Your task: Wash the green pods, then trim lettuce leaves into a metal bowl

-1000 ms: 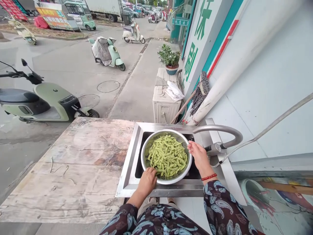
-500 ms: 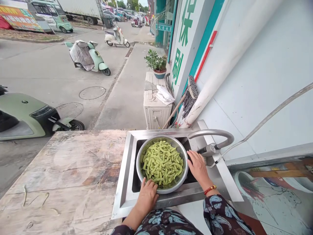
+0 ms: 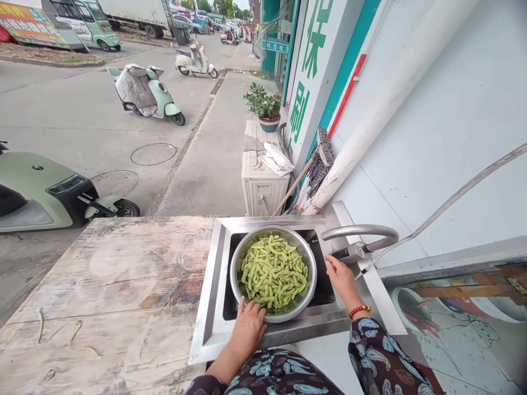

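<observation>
A steel bowl (image 3: pixel 310 291) full of green soybean pods (image 3: pixel 274 271) sits in the sink (image 3: pixel 208 291). My left hand (image 3: pixel 248 325) grips the bowl's near-left rim, fingers bent over the edge. To the right of the bowl, my right hand (image 3: pixel 342 281) has its fingers closed at the end of the dark lever of the faucet (image 3: pixel 357 252). The faucet's curved spout lies beyond that hand, its tip over the sink's right side. No running water shows.
A worn wooden tabletop (image 3: pixel 135 274) with pale string on it adjoins the sink on the left. Behind stand a beige outdoor unit (image 3: pixel 265 186) with a potted plant (image 3: pixel 268 109) and a mop (image 3: pixel 321 156). A white pipe (image 3: pixel 382 109) and wall bound the right.
My right hand has left the bowl's right rim and moved right to the faucet lever, its fingers closing. The spout has shifted slightly right. My left hand stays on the rim.
</observation>
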Motion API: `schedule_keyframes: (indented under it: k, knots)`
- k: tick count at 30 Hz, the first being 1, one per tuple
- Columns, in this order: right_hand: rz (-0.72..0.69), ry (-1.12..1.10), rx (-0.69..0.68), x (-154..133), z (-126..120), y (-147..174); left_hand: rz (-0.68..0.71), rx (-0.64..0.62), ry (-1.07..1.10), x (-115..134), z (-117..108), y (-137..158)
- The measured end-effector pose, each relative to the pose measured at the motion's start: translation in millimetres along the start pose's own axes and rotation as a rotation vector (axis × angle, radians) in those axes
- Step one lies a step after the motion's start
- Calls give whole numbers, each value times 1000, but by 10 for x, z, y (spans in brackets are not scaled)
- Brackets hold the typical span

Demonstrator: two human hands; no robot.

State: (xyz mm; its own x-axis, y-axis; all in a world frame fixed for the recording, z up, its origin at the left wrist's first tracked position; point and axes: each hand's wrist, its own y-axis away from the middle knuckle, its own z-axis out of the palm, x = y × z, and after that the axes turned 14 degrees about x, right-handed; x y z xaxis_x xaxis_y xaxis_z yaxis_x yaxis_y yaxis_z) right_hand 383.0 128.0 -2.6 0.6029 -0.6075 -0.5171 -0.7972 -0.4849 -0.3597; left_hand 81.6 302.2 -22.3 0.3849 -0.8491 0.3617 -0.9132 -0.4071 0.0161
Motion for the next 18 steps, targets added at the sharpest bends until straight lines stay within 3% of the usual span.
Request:
schedule_keyframes:
  k: [11, 18]
  knots:
    - [394, -197, 238, 44, -179, -197, -26, -9, 33, 25, -54, 1]
    - [470, -267, 228, -22, -203, -217, -30, -17, 34, 12, -48, -16]
